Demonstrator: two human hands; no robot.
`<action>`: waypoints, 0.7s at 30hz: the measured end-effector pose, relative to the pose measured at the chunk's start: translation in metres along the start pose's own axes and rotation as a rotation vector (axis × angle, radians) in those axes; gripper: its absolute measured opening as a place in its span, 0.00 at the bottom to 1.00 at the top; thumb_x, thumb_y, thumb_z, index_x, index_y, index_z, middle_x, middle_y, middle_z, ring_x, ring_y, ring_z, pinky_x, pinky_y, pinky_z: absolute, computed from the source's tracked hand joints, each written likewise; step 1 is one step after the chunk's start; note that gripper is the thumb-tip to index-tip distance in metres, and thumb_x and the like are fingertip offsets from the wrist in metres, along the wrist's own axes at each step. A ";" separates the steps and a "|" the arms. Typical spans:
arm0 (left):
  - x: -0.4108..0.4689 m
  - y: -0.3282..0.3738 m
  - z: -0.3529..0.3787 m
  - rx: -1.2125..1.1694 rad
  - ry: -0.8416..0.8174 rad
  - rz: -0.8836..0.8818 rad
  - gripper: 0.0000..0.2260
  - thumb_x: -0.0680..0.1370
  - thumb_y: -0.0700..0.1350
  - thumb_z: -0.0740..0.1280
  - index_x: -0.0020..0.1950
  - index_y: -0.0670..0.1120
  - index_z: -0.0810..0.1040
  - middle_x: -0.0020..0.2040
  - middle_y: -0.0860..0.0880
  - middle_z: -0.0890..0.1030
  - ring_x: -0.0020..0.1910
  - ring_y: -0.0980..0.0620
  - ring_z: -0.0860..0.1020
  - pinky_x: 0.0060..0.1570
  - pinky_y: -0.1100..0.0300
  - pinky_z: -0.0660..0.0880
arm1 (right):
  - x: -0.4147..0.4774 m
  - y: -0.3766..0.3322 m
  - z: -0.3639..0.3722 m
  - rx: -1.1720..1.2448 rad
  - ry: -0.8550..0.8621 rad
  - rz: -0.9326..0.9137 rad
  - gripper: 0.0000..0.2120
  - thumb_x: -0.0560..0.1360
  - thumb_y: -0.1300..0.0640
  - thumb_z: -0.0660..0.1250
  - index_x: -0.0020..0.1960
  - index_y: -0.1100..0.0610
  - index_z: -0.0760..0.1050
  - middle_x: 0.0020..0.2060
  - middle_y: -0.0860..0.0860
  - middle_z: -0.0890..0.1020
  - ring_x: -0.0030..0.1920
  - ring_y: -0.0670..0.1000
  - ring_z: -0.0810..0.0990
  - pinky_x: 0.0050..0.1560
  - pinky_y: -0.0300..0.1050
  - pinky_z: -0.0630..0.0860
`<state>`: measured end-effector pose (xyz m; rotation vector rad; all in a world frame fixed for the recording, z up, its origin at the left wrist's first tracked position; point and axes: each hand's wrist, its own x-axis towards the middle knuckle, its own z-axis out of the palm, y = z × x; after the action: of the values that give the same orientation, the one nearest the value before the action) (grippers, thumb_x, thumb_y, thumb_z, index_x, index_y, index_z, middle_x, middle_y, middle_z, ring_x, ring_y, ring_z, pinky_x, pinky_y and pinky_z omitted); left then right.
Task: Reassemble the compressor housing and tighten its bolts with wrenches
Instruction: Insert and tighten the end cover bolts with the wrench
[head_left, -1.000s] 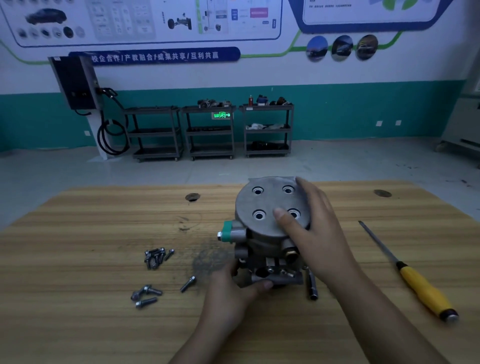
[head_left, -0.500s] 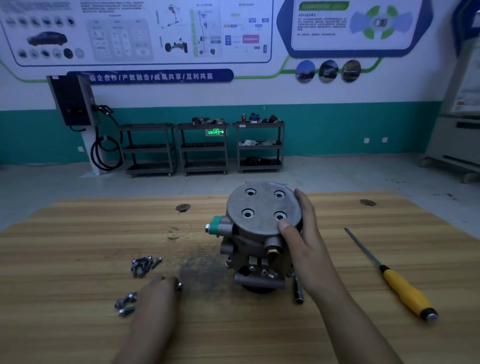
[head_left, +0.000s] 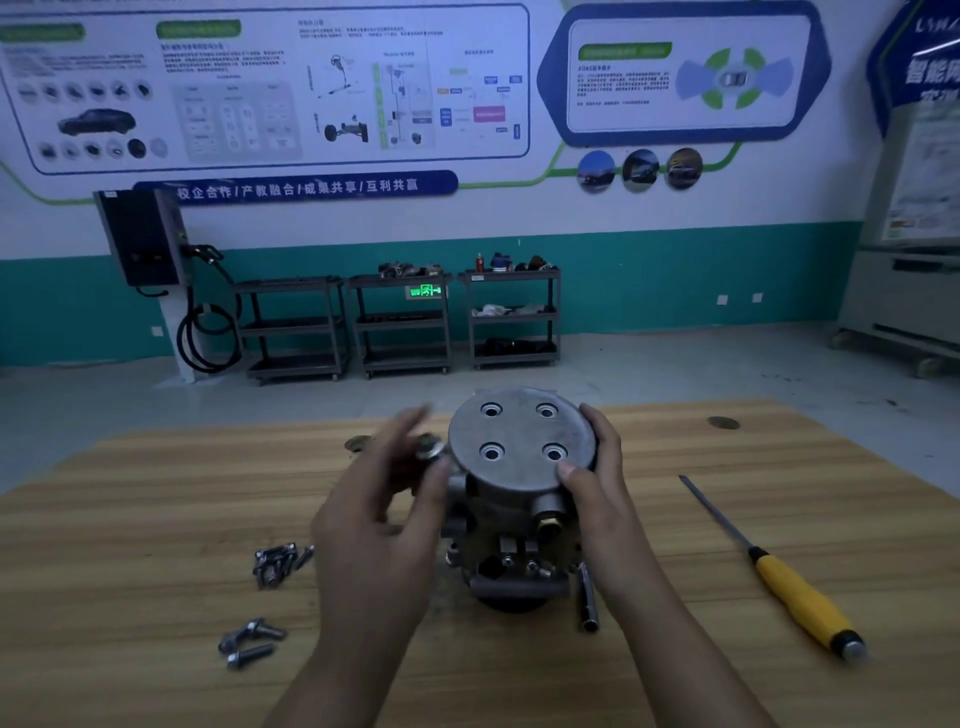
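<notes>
Right now my feed shows the compressor (head_left: 511, 525) standing upright at the middle of the table (head_left: 130, 545). Its round cover (head_left: 519, 431) sits on top, face up, with four holes showing. The right hand (head_left: 605, 499) grips the cover at its 3 o'clock rim. Its fingers (head_left: 597, 421) curl round the edge towards 2 o'clock, pressed together, and the thumb (head_left: 569, 473) lies on the top face just by the hole at 5 o'clock.

The left hand (head_left: 374, 525) hangs in the air at the compressor's 9 o'clock, badly blurred. Its fingers look loosely spread and reach up beside the cover's left rim. A small round metal piece (head_left: 429, 447) shows by those fingertips. I cannot tell whether the hand pinches it or whether it belongs to the compressor, so I cannot call that grip either way.

On the table, a heap of bolts (head_left: 275, 561) lies at 8 o'clock from the compressor, near the left wrist. Two more lie further out at 7 o'clock, close together. A short dark rod (head_left: 587, 597) lies just beside the base at 5 o'clock, next to the right forearm. A long tool (head_left: 800, 597) with a yellow handle lies well apart at 3 to 4 o'clock, its thin shaft pointing to 11 o'clock. Beyond the far edge, at 12 o'clock, three carts (head_left: 400, 322) stand against the wall.
</notes>
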<state>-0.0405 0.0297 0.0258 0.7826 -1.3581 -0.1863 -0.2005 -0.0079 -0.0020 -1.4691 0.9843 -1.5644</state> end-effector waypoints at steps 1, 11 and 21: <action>0.005 0.007 0.007 0.019 -0.050 0.021 0.16 0.72 0.44 0.70 0.52 0.65 0.78 0.47 0.63 0.81 0.46 0.63 0.80 0.44 0.73 0.74 | 0.000 0.001 -0.001 0.008 -0.002 0.002 0.22 0.69 0.45 0.59 0.61 0.28 0.59 0.56 0.36 0.72 0.57 0.43 0.74 0.53 0.47 0.77; 0.032 0.016 0.056 0.254 -0.426 -0.138 0.11 0.73 0.41 0.72 0.53 0.52 0.82 0.45 0.58 0.82 0.44 0.66 0.78 0.47 0.73 0.74 | 0.003 0.001 -0.002 0.080 -0.051 0.008 0.24 0.65 0.41 0.62 0.58 0.25 0.62 0.50 0.31 0.77 0.52 0.40 0.80 0.44 0.38 0.78; 0.033 0.010 0.055 0.476 -0.509 -0.035 0.14 0.74 0.44 0.70 0.59 0.56 0.80 0.55 0.54 0.81 0.52 0.58 0.75 0.49 0.73 0.65 | 0.003 0.004 -0.010 0.059 -0.095 -0.034 0.23 0.72 0.51 0.57 0.64 0.35 0.61 0.52 0.29 0.77 0.53 0.33 0.76 0.45 0.29 0.74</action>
<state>-0.0863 -0.0028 0.0581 1.2113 -1.9072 -0.0906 -0.2101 -0.0117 -0.0046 -1.5123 0.8556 -1.5202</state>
